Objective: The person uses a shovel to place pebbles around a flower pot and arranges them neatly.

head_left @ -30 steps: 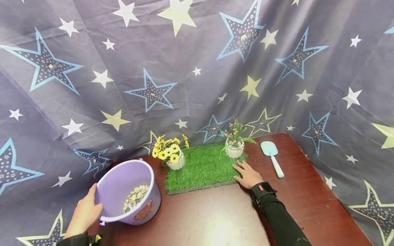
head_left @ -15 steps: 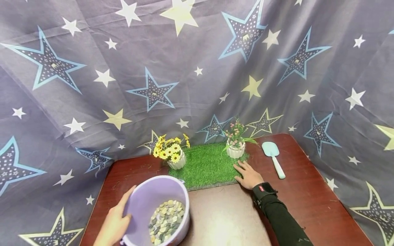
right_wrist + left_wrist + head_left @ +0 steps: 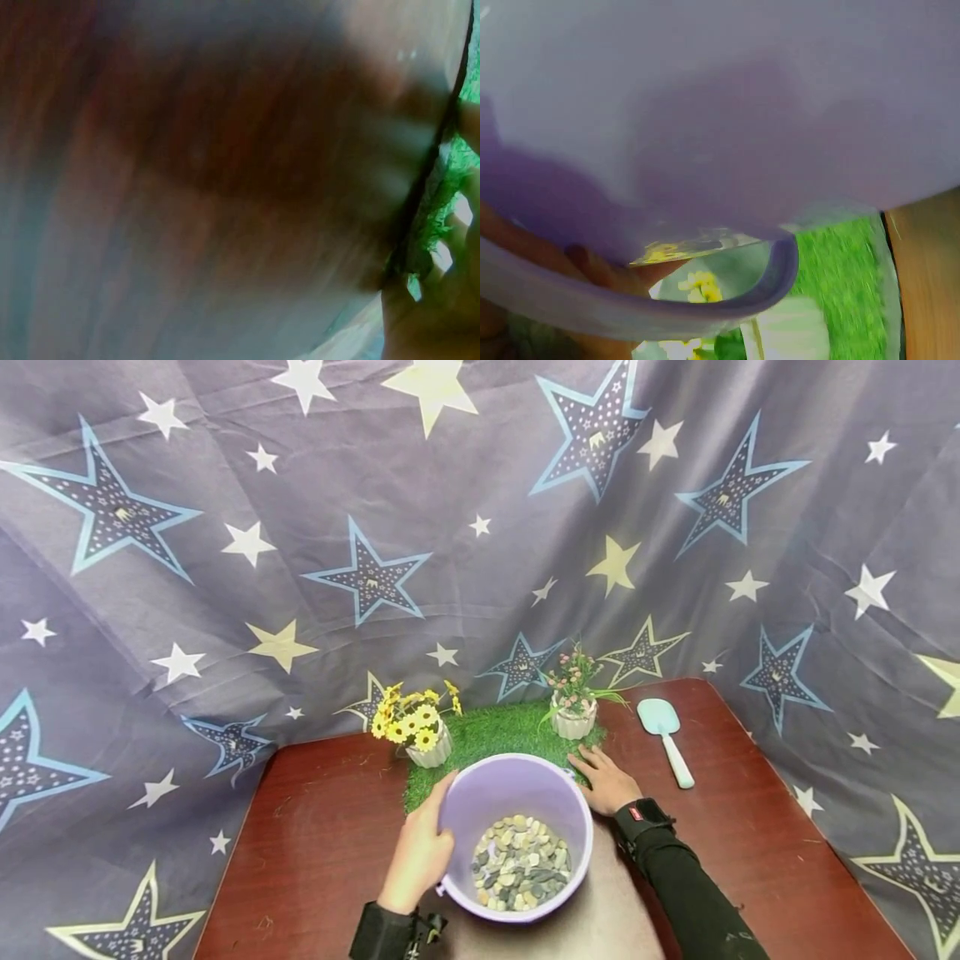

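Observation:
A purple bucket [image 3: 512, 787] with grey and tan pebbles [image 3: 520, 862] in its bottom is at the front middle of the table. My left hand [image 3: 420, 852] grips its left rim. In the left wrist view the bucket wall [image 3: 720, 112] fills the frame, and fingers [image 3: 607, 270] show under the rim. My right hand [image 3: 606, 781] rests flat, fingers spread, on the front right corner of a green grass mat [image 3: 502, 731], just beside the bucket. The right wrist view is blurred and shows the table top [image 3: 187, 187] and a strip of the grass mat [image 3: 457, 150].
A white pot of yellow flowers [image 3: 423, 735] stands at the mat's left edge, and a pot of pink flowers [image 3: 573, 710] at its back right. A light blue scoop [image 3: 667, 739] lies right of the mat. Star-print cloth walls in the brown table [image 3: 322, 827].
My left hand has carried the bucket from the table's left edge to the front middle, in front of the mat. The right hand has stayed on the mat.

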Available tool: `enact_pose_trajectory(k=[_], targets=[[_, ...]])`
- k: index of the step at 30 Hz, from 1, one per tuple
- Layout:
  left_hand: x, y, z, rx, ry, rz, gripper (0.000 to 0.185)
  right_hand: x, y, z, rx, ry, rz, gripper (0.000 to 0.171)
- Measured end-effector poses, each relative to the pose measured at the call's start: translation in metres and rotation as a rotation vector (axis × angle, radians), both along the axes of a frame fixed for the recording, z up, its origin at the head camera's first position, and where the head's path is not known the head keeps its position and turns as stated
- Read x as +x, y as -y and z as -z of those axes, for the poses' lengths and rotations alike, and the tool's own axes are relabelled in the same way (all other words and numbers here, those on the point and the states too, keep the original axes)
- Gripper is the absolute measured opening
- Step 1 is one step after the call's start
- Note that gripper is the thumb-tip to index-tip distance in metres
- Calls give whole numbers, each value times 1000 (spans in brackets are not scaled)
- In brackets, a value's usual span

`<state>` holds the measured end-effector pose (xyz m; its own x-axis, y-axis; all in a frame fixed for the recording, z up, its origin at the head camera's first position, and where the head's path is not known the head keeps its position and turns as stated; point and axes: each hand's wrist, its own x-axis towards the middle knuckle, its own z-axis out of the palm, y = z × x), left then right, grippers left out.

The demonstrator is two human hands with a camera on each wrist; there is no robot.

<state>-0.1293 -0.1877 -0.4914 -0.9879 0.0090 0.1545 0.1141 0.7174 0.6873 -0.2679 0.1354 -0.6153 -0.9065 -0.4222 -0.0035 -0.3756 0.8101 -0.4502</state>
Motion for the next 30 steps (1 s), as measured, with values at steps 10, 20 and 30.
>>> enact_pose_trajectory(k=[10,20,30], targets=[[-6,-12,6,113,-22,24,83,0,-3,-4,73,-72,-44,63],[-6,-6,5,123,-7,20,83,-31,-46,-21,67,-395,127,58],[-7,-8,6,111,-9,39,82,-33,-103,-7,-64,-105,686,65]])
